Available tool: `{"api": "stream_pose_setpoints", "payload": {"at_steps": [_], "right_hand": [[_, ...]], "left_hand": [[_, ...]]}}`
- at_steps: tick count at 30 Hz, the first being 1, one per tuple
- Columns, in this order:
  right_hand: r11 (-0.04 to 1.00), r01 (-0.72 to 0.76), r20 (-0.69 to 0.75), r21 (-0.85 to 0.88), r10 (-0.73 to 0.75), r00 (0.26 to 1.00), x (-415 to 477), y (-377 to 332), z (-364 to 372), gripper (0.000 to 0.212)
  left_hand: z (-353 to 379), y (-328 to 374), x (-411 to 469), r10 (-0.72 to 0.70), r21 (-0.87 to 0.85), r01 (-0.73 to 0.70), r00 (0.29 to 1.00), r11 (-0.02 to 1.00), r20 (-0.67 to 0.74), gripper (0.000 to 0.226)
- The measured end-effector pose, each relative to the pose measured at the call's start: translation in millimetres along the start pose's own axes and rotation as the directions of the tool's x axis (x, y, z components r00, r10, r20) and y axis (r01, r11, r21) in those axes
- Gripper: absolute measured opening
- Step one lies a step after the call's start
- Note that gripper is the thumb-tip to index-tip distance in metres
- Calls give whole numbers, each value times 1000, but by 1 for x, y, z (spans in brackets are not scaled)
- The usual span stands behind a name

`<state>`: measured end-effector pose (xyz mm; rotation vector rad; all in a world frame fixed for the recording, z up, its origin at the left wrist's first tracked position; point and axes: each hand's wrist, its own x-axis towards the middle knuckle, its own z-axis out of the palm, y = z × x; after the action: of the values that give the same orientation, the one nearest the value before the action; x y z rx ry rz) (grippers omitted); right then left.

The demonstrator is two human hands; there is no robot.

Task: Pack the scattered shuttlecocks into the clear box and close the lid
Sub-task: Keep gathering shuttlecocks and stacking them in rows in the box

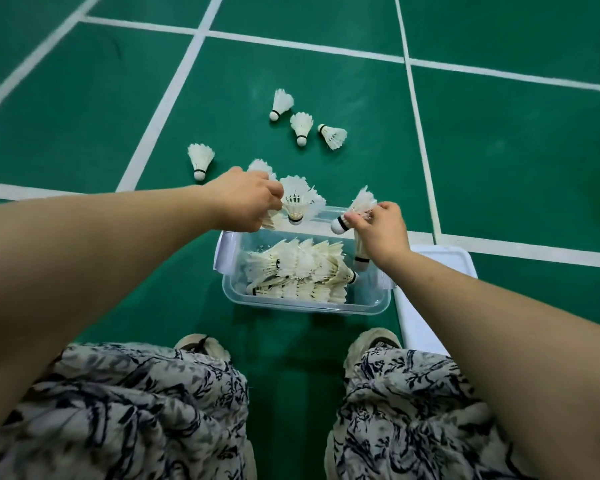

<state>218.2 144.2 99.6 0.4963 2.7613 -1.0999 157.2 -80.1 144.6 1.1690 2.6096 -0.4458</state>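
A clear box (234, 292) stands open on the green floor between my feet, holding several white shuttlecocks (302, 268). My left hand (246, 199) is above its far left corner and grips a bunch of shuttlecocks (297, 202). My right hand (381, 230) is over the far right corner, holding two shuttlecocks: one (355, 207) with its cork pointing left, another (361, 258) hanging cork down. Several loose shuttlecocks lie beyond the box: one at the left (200, 159) and three further back (302, 126). The white lid (440, 261) lies flat to the right of the box.
White court lines (174, 95) cross the green floor around the box. My two shoes (201, 344) and patterned trouser legs fill the bottom of the view, just behind the box.
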Motion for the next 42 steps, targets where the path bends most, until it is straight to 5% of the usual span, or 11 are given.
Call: {"api": "stream_pose_setpoints", "payload": {"at_steps": [8, 18, 25, 32, 37, 40, 42], "right_hand": [[997, -74, 71, -15, 75, 995, -1, -6, 28, 37], [945, -305, 225, 119, 273, 935, 10, -37, 60, 46], [896, -440, 401, 52, 385, 831, 40, -59, 89, 43], [764, -626, 581, -153, 583, 569, 61, -62, 102, 54], [805, -592, 618, -44, 488, 617, 56, -65, 108, 40], [787, -586, 646, -195, 552, 527, 54, -76, 113, 56], [805, -556, 655, -207, 536, 532, 55, -79, 117, 59]], "left_hand": [[-15, -3, -4, -1, -44, -3, 997, 999, -79, 38], [-44, -25, 2, 175, 62, -166, 967, 984, -188, 38], [-31, -36, 14, 232, 27, -231, 950, 973, -209, 41], [4, -44, 34, 177, -89, -203, 955, 975, -240, 41], [24, -52, 40, 144, -156, -199, 941, 967, -307, 39], [28, -55, 42, 58, -202, -117, 959, 972, -277, 41], [28, -56, 42, 15, -225, -75, 966, 971, -258, 41]]}}
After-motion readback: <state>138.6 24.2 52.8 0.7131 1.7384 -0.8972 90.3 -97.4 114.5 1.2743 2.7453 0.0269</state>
